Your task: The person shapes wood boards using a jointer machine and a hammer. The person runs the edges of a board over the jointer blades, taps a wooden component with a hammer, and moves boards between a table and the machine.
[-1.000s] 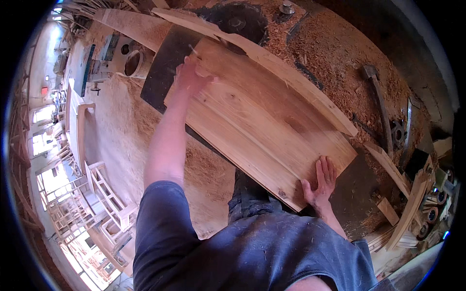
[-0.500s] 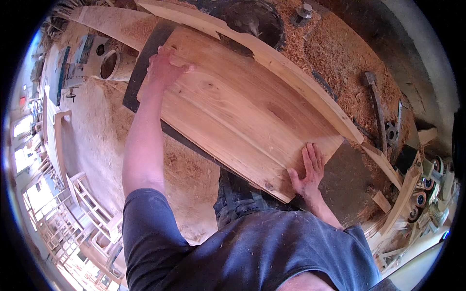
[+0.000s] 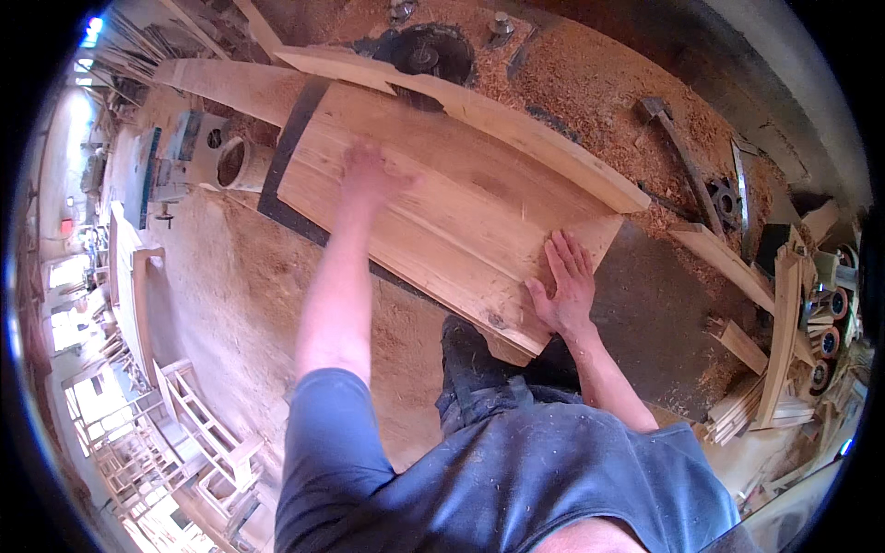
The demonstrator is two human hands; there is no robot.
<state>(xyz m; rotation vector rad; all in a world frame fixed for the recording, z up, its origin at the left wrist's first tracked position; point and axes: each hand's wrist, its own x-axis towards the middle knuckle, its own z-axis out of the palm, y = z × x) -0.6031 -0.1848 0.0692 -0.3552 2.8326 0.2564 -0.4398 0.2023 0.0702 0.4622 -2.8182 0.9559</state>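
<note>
A wide light-brown wooden panel (image 3: pixel 433 235) lies flat on a dark machine table (image 3: pixel 645 304), its far long edge along an upright wooden fence board (image 3: pixel 525 124). My left hand (image 3: pixel 373 175), smeared by motion, is over the panel's left half with its fingers spread; whether it touches the wood I cannot tell. Flat on the panel's right end rests my right hand (image 3: pixel 564 281), fingers stretched out and thumb apart. Behind the notch in the fence sits a dark round spindle part (image 3: pixel 424 60) of the machine.
Wood shavings (image 3: pixel 590 111) cover the far side of the table, where a hammer-like tool (image 3: pixel 682 161) and a toothed cutter head (image 3: pixel 724 203) lie. Wood offcuts (image 3: pixel 737 346) are at the right. A pipe opening (image 3: pixel 235 164) stands at the left, with wooden frames (image 3: pixel 198 415) beyond.
My left hand has shifted right along the panel, away from its left end. My right hand stays on the right end. The panel sits slightly left and lower in the turned view.
</note>
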